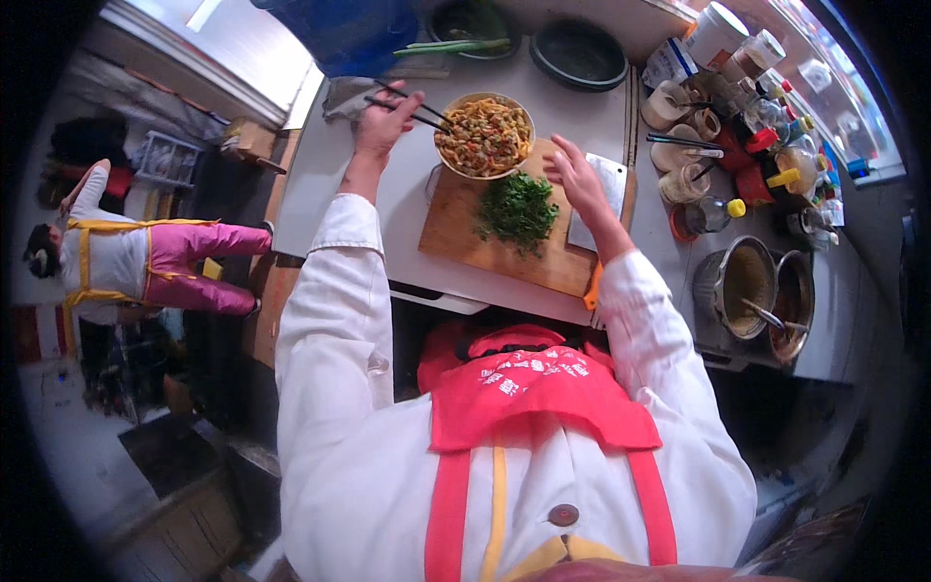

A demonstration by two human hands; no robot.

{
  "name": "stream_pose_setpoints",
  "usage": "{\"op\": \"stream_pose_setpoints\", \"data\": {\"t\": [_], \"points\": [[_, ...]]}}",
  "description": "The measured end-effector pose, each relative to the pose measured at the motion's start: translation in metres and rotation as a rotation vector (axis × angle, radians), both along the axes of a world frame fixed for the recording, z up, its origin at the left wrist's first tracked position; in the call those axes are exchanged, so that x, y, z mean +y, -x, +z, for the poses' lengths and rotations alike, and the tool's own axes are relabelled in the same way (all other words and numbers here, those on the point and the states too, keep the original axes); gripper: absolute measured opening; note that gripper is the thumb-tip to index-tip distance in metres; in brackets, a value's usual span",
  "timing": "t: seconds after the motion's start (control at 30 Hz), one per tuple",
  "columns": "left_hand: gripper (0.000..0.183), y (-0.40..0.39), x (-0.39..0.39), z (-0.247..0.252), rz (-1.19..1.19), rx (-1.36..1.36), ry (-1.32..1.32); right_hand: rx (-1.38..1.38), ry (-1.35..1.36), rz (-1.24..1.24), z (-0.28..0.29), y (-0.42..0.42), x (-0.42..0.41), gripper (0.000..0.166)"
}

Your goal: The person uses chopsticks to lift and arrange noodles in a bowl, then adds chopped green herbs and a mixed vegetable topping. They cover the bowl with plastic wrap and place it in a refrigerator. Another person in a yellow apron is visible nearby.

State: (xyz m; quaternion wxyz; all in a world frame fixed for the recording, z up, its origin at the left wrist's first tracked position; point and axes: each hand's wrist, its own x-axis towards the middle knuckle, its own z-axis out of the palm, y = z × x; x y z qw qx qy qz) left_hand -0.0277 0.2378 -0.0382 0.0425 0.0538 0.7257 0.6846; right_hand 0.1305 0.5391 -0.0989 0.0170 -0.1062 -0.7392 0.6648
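Observation:
My left hand [385,124] holds a pair of dark chopsticks [422,119], their tips at the left side of a bowl [533,131] of noodles [486,137]. Diced topping covers the noodles. Part of the bowl's base overlaps the far edge of a wooden cutting board [452,225]. Chopped green herbs [518,212] lie heaped on the board, just below the bowl. To the right of the bowl, my right hand [577,178] is empty with its fingers apart. Partly under that forearm lies a cleaver [605,182] with a broad metal blade and an orange handle [593,286].
Seasoning jars and bottles [756,124] crowd the right side, with two metal pots [736,287] nearer me. At the back stand a dark basin [580,54], another holding scallions [454,46], and a blue container [349,33]. A grey cloth [348,98] lies left. Another person [145,254] stands farther left.

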Motion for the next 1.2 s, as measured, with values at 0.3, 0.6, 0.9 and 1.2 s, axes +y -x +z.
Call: {"op": "stream_pose_setpoints", "data": {"t": [0.3,0.6,0.9,1.2], "points": [[0.033,0.028,0.031,0.067,-0.594,0.346,0.539,-0.231,0.158,0.028,0.032,0.058,-0.039,0.044],[0.016,0.010,0.012,0.119,-0.605,0.364,0.412,-0.023,0.033,-0.193,-0.047,0.045,-0.044,0.040],[0.013,-0.041,0.006,0.103,-0.215,0.320,0.335,-0.134,0.049,-0.277,-0.035,0.019,-0.069,0.042],[0.013,-0.064,0.017,0.115,-0.228,0.408,0.408,-0.114,0.169,-0.245,-0.029,0.016,-0.066,0.043]]}}
